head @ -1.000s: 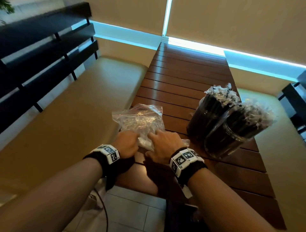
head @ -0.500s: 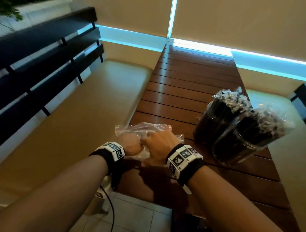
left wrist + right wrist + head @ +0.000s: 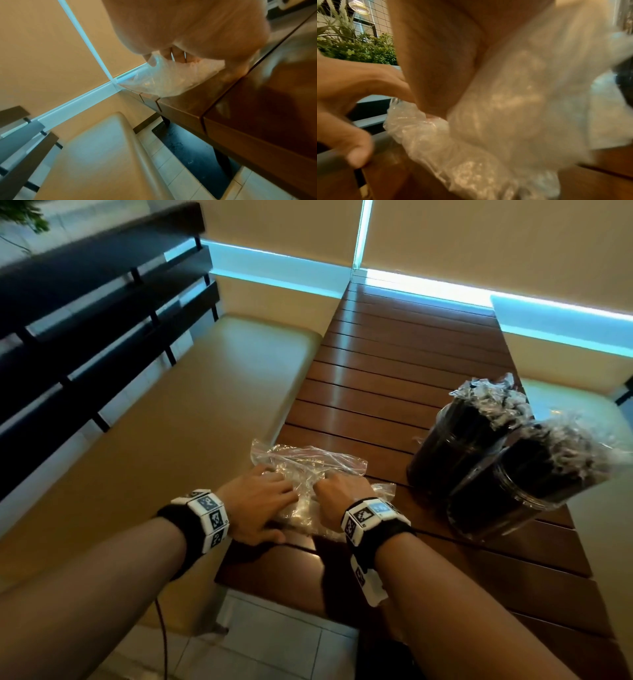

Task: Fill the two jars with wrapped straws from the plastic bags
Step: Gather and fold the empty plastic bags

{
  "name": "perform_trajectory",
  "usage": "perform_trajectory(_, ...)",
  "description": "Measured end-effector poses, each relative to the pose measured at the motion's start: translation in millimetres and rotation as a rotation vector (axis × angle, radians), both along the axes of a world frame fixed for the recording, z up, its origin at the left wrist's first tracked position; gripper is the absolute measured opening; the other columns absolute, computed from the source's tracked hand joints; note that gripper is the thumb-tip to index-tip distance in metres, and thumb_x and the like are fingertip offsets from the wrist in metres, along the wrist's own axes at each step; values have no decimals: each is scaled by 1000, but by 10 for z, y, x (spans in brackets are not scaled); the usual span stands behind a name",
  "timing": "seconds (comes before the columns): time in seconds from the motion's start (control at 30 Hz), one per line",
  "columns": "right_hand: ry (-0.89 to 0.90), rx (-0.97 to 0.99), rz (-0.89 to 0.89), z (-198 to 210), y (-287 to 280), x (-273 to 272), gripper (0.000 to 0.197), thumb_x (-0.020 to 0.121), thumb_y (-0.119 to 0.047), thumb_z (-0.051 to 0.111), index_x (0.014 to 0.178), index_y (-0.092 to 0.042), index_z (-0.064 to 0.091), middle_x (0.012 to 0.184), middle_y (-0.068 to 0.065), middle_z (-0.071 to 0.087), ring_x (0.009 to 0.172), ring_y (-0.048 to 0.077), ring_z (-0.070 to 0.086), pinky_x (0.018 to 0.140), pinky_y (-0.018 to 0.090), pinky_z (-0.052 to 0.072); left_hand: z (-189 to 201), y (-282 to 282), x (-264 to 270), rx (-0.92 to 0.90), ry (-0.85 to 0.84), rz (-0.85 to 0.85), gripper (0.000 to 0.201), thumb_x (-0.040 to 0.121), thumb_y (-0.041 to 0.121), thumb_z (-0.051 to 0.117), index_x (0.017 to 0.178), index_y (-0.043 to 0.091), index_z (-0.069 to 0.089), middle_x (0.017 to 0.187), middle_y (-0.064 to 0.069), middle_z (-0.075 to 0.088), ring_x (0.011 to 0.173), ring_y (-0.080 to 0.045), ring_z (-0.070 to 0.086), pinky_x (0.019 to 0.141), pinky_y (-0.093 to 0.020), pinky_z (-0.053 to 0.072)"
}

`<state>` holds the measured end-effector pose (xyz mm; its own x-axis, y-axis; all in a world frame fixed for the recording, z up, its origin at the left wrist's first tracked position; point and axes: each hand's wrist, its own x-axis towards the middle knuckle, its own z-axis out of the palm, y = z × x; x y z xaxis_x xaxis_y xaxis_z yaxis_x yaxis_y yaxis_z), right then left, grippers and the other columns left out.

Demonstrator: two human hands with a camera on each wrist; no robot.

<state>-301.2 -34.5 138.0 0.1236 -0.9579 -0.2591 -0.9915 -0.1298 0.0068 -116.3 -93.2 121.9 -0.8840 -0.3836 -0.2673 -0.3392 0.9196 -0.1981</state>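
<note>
An empty, crumpled clear plastic bag [image 3: 308, 463] lies flattened near the front left corner of the wooden slat table [image 3: 394, 354]. My left hand [image 3: 263, 498] lies over the bag's left part with fingers spread, pressing it down, thumb on the table. My right hand [image 3: 337, 494] is curled and grips the bag's right part; its wrist view shows the plastic [image 3: 505, 121] bunched under the palm. Two clear jars [image 3: 455, 446] [image 3: 513, 491] stand to the right, both packed with black wrapped straws. In the left wrist view the bag [image 3: 171, 78] sits under my fingers.
A tan cushioned bench [image 3: 171, 422] runs along the table's left side, with a black slatted backrest [image 3: 85, 320] behind it. Another tan seat [image 3: 603, 508] lies right of the jars. The table's near edge is just under my wrists, with tiled floor [image 3: 274, 645] below.
The bag stood puffed up a second ago; both hands have pushed it down flat on the table. My left hand has spread out over it. The jars have not moved.
</note>
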Motion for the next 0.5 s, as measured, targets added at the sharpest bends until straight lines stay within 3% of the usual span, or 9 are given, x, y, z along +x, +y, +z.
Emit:
perform_trajectory(0.07,22,-26,40,82,-13,39,15,88,-22,57,100,-17,63,102,1,61,90,25,63,85,43,49,113,-11,-90,-40,-83,10,45,84,47,53,122,24,55,119,3,58,110,-19,55,109,-44,34)
perform_trajectory(0.13,6,-65,37,232,-25,63,15,85,-28,55,96,-18,59,91,1,63,76,24,60,78,39,52,146,-33,-215,51,-21,129,36,79,33,52,113,24,58,114,4,61,108,-18,55,107,-41,34)
perform_trajectory(0.23,45,-45,30,480,-4,52,26,85,-45,56,89,-19,57,81,2,60,67,25,52,65,34,45,96,-102,-298,183,64,352,34,72,34,40,93,22,65,102,3,70,100,-20,65,94,-39,47)
perform_trajectory(0.33,183,-8,100,618,31,58,44,82,-64,61,89,-21,61,79,0,57,68,23,51,64,33,39,42,-126,-366,179,42,447,33,79,30,43,96,18,69,102,-5,72,97,-27,67,85,-35,50)
perform_trajectory(0.4,203,23,118,622,39,62,44,80,-63,65,93,-21,64,81,0,57,70,23,53,64,33,38,38,-124,-449,178,18,510,26,87,26,47,95,13,68,105,-8,71,99,-28,65,82,-33,44)
perform_trajectory(0.5,164,105,102,476,37,-2,24,83,-44,67,93,-23,63,84,-1,60,71,24,58,63,33,41,56,-118,-509,243,1,621,17,87,21,49,75,13,58,95,-10,70,89,-28,63,74,-30,40)
